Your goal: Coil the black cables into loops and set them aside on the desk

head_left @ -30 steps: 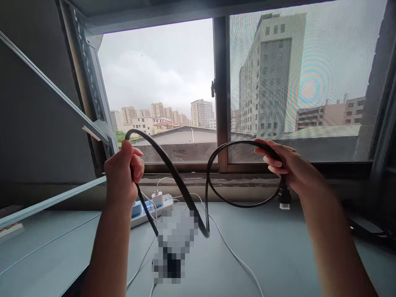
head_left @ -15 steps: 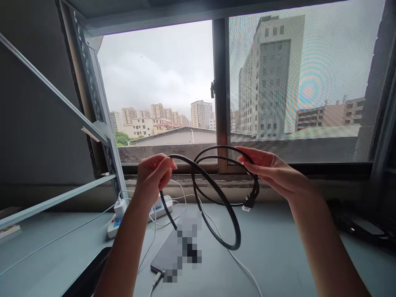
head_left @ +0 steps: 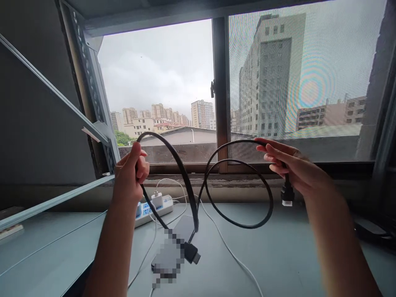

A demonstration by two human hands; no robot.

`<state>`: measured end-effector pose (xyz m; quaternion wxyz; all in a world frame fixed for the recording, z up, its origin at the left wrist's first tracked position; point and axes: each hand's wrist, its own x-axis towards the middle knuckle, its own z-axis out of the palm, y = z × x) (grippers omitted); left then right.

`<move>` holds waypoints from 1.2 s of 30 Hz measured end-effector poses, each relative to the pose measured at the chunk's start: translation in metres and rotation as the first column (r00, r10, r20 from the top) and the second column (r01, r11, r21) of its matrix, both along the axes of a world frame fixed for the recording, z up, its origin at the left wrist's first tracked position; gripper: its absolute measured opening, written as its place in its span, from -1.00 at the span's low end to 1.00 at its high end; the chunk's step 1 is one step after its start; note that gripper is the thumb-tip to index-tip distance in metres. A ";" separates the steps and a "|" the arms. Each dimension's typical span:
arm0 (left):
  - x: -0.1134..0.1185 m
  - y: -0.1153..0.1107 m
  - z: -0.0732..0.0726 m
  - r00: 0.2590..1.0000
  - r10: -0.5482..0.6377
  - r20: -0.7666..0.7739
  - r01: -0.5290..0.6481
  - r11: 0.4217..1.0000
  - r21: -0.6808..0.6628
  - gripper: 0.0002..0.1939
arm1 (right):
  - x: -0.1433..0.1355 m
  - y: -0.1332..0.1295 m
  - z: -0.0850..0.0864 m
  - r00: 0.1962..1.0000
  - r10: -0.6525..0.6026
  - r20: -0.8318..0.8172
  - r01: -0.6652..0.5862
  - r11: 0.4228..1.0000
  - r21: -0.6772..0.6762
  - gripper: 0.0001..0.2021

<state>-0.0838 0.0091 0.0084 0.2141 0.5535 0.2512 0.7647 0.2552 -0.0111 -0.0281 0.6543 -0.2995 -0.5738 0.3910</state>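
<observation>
A black HDMI cable [head_left: 187,177] hangs in loose loops between my two hands above the desk. My left hand [head_left: 130,173] is closed around one stretch of it, with the thumb up. From there one end droops to a black HDMI plug [head_left: 192,252], which hangs over a phone-like dark slab, partly blurred out. On the other side, my right hand [head_left: 287,161] pinches the cable between thumb and fingers. The second plug [head_left: 287,195], with a pale tip, dangles just below that hand. A round loop of cable hangs between the hands, nearer the right one.
A white power strip [head_left: 167,206] with chargers stands at the back left of the desk [head_left: 278,255]. A thin white cord [head_left: 230,249] runs across the desktop. Metal shelf bars [head_left: 55,202] cross the left side. Dark objects lie at the far right, and a window is behind.
My hands have moved apart, left hand leftward and right hand rightward. The cable loops have spread wider, and the right-hand plug has shifted right and slightly up.
</observation>
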 end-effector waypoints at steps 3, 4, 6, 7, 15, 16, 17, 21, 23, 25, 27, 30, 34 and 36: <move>-0.007 0.000 0.002 0.998 0.023 0.059 -0.022 1.000 -0.007 -0.45 | 0.009 0.002 -0.001 0.995 -0.080 -0.065 0.081 0.997 0.008 -0.63; -0.008 -0.001 0.002 0.997 0.027 0.068 -0.026 1.000 -0.005 -0.45 | 0.012 0.004 -0.002 0.992 -0.098 -0.085 0.099 0.995 0.011 -0.63; -0.010 -0.001 0.003 0.997 0.029 0.072 -0.029 1.000 -0.005 -0.46 | 0.016 0.006 -0.004 0.981 -0.168 -0.096 0.170 0.985 0.010 -0.63; -0.011 -0.001 0.003 0.997 0.031 0.077 -0.031 1.000 -0.003 -0.46 | 0.017 0.007 -0.004 0.968 -0.242 -0.070 0.243 0.970 0.010 -0.63; -0.007 -0.003 0.004 0.989 0.049 0.137 -0.059 0.996 0.072 -0.47 | 0.019 0.014 -0.006 0.727 -0.682 0.081 0.673 0.731 0.116 -0.70; -0.006 -0.004 0.004 0.991 0.051 0.127 -0.062 0.995 0.084 -0.47 | 0.018 0.013 -0.005 0.718 -0.693 0.072 0.683 0.720 0.120 -0.68; -0.004 -0.005 0.005 0.992 0.056 0.110 -0.066 0.994 0.092 -0.47 | 0.016 0.012 -0.004 0.725 -0.687 0.056 0.679 0.725 0.115 -0.66; 0.005 -0.010 0.003 0.991 0.130 0.021 -0.131 0.989 0.073 -0.50 | 0.005 0.003 0.001 0.846 -0.532 -0.040 0.533 0.843 0.071 -0.66; 0.009 -0.011 0.001 0.981 0.191 -0.033 -0.190 0.981 0.050 -0.53 | -0.001 -0.002 0.003 0.889 -0.454 -0.061 0.458 0.880 0.127 -0.68; 0.011 -0.011 -0.002 0.969 0.236 -0.077 -0.235 0.972 0.031 -0.55 | -0.006 -0.005 0.004 0.909 -0.407 -0.085 0.416 0.885 0.210 -0.70; 0.011 -0.010 -0.003 0.963 0.251 -0.093 -0.252 0.968 0.005 -0.56 | -0.009 -0.008 0.006 0.914 -0.381 -0.137 0.404 0.877 0.261 -0.70; 0.007 -0.008 -0.004 0.966 0.249 -0.072 -0.255 0.964 -0.076 -0.56 | -0.008 -0.012 0.010 0.897 -0.348 -0.274 0.418 0.870 0.263 -0.70; -0.005 -0.004 -0.003 0.958 0.285 -0.011 -0.280 0.932 -0.231 -0.56 | 0.007 -0.007 0.010 0.835 -0.268 -0.481 0.420 0.875 0.242 -0.66; -0.010 -0.001 -0.004 0.950 0.312 0.019 -0.296 0.916 -0.272 -0.57 | 0.022 0.001 0.006 0.805 -0.214 -0.553 0.402 0.882 0.245 -0.63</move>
